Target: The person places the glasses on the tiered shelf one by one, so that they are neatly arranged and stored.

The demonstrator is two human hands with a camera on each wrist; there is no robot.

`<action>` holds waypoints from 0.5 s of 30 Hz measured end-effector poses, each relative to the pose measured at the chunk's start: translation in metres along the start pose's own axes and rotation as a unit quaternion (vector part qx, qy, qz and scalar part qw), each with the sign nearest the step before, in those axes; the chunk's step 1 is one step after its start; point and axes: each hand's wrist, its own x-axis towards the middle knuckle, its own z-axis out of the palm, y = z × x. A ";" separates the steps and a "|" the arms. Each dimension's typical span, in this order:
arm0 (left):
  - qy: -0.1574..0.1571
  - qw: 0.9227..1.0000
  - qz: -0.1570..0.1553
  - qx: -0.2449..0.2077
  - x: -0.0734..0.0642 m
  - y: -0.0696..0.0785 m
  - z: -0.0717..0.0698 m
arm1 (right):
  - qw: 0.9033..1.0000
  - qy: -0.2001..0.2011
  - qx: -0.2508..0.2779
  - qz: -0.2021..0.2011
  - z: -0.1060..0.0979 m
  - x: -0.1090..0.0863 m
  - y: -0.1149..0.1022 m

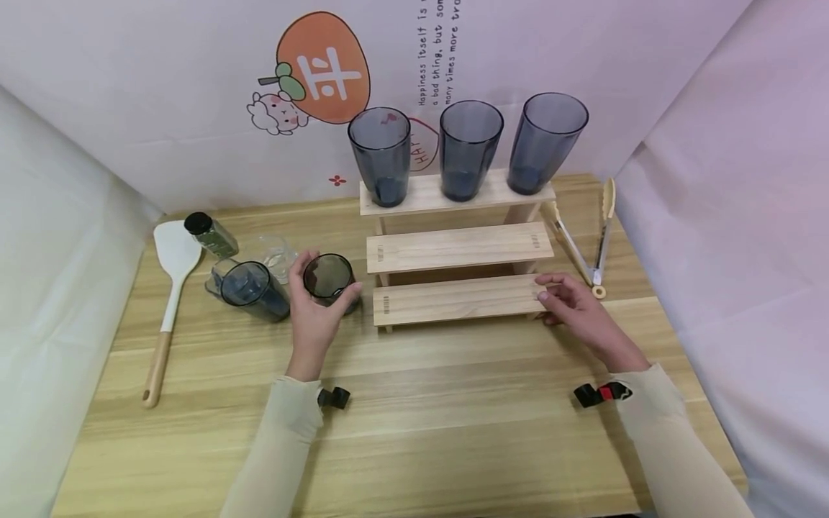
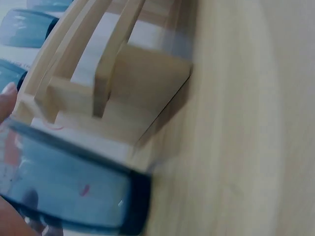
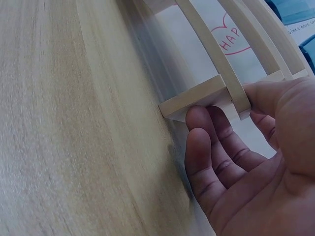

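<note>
My left hand (image 1: pixel 315 316) grips a dark tinted glass (image 1: pixel 329 276), thumb on one side and fingers on the other. In the left wrist view that glass (image 2: pixel 74 182) shows blue and tilted, close to the end of a three-step wooden rack (image 2: pixel 147 83). The right hand (image 1: pixel 576 313) holds the right end of the rack's lowest step (image 1: pixel 460 300). Seen from the right wrist, its thumb lies over the board's edge and its fingers (image 3: pixel 199 152) curl beside the end support. Three blue glasses (image 1: pixel 471 151) stand in a row on the top step.
Left of the held glass are a dark handled mug (image 1: pixel 255 291), a small clear glass vessel (image 1: pixel 280 259) and a black-capped spice jar (image 1: pixel 211 234). A white spatula (image 1: pixel 173 277) lies further left. Tongs (image 1: pixel 599 252) lie right of the rack, before a white cloth wall.
</note>
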 end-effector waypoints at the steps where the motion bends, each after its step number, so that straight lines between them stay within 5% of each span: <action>1: 0.010 1.000 -0.014 0.002 -0.003 0.004 0.002 | 1.000 0.000 0.001 0.000 0.000 0.000 0.000; 9: 0.060 0.995 -0.079 -0.008 -0.010 0.015 0.015 | 1.000 0.004 0.004 0.003 0.001 0.001 0.001; 15: 0.084 0.992 -0.095 -0.023 -0.011 0.016 0.020 | 1.000 0.009 0.008 0.003 0.002 0.001 0.001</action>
